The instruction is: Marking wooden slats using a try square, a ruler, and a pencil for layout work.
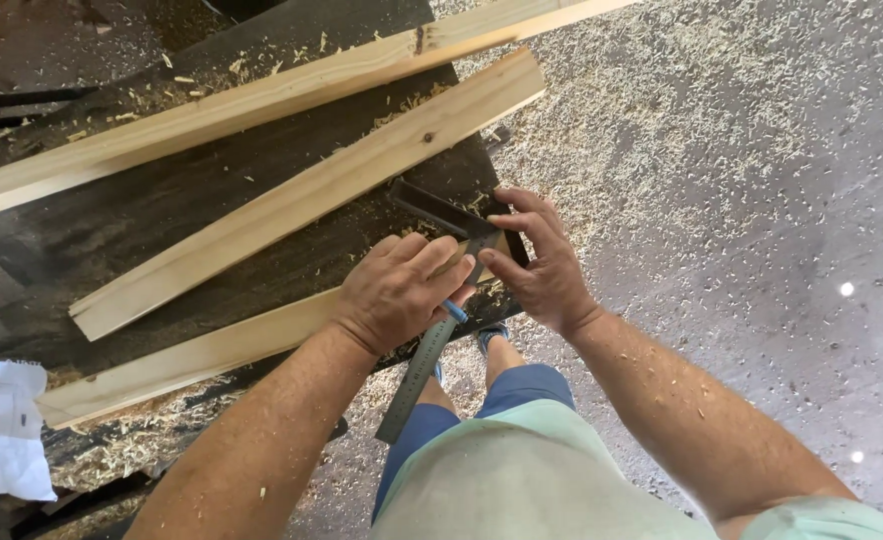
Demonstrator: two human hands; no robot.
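- Concrete floor [762, 200] covered in sawdust, with a dark, worn bench [162, 215] taking up the left side.
- Three pale wood boards on it; the nearest board [202, 355] lies along the bench's near edge.
- Left hand [397, 290] is curled down on that board's right end, gripping a blue pencil [455, 311].
- Right hand [542, 265], fingers pinched, holds the dark stock of a try square [442, 215] at the bench's near right corner.
- Its steel blade [417, 375] sticks out past the edge.

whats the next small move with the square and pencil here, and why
Probably draw the blue pencil along the square's blade. The right hand pins the square on the nearest board's end, and the left hand has the pencil beside the blade.
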